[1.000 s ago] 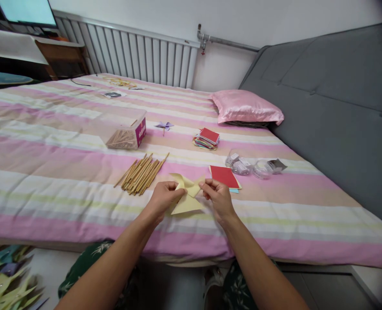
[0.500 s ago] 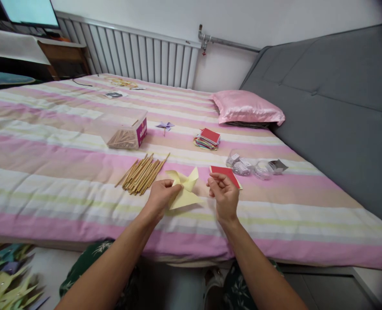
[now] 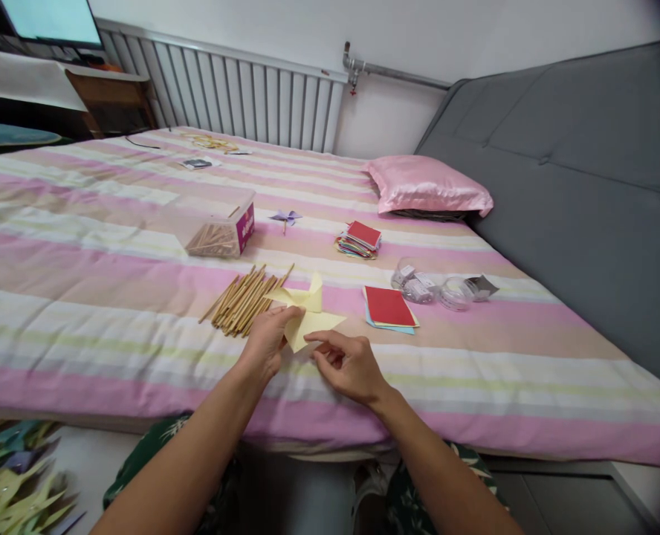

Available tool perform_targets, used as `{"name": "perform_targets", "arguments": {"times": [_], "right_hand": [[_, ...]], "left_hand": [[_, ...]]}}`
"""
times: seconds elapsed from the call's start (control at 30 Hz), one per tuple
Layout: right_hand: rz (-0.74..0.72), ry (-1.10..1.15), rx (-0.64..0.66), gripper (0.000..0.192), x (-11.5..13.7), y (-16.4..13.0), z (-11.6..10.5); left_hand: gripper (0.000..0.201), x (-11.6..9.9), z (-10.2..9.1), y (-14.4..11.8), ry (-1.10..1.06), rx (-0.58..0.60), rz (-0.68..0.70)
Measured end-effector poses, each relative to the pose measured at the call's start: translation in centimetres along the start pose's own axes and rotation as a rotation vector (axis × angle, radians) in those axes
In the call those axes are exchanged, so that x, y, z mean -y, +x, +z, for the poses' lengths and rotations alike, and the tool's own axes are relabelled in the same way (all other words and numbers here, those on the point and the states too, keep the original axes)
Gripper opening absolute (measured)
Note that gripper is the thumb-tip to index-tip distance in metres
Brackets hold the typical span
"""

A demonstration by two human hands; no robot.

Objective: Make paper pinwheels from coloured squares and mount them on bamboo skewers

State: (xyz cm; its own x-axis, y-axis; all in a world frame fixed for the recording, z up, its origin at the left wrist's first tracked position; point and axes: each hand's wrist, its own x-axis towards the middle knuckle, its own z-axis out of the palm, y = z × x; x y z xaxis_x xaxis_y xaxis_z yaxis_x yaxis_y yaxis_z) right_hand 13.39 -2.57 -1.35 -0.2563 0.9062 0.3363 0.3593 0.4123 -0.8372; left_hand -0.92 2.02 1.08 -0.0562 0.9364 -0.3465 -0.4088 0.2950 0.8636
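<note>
A pale yellow paper pinwheel [image 3: 313, 321], partly folded, is pinched in my left hand [image 3: 267, 336] above the bed. Two of its points stand up at the far side, while a flat flap faces me. My right hand [image 3: 353, 364] is at the near edge of that flap. Its forefinger reaches the paper, the thumb sits a little below and apart from it, and the other fingers are curled. Left of the pinwheel lies a bundle of thin wooden sticks [image 3: 244, 303]. Right of it are red, yellow and blue paper squares [image 3: 390, 307].
Behind the sticks stands a clear plastic box [image 3: 218, 223] of sticks. A small purple pinwheel [image 3: 286, 218], a paper stack [image 3: 363, 236], clear round containers [image 3: 416, 282] and a pink pillow [image 3: 427, 184] lie on the striped bed. Finished-looking yellow pinwheels [image 3: 18, 483] are piled lower left.
My right hand has moved left and nearer me, from over the red paper to the pinwheel's near flap. The pinwheel has turned and shifted slightly left in my left hand.
</note>
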Motion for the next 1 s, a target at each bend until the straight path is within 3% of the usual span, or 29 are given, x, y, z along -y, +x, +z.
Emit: {"name": "perform_targets", "arguments": {"times": [0.3, 0.53, 1.0], "right_hand": [[0.068, 0.096, -0.134, 0.016, -0.6, 0.2, 0.5], [0.193, 0.301, -0.26, 0.017, -0.2, 0.6, 0.7], [0.222, 0.203, -0.475, 0.022, -1.0, 0.9, 0.6]], "left_hand": [[0.019, 0.5, 0.2, -0.1, -0.042, 0.078, -0.033], [0.019, 0.6, 0.6, -0.9, 0.013, 0.103, 0.017], [0.025, 1.4, 0.9, -1.0, 0.208, 0.067, 0.173]]}}
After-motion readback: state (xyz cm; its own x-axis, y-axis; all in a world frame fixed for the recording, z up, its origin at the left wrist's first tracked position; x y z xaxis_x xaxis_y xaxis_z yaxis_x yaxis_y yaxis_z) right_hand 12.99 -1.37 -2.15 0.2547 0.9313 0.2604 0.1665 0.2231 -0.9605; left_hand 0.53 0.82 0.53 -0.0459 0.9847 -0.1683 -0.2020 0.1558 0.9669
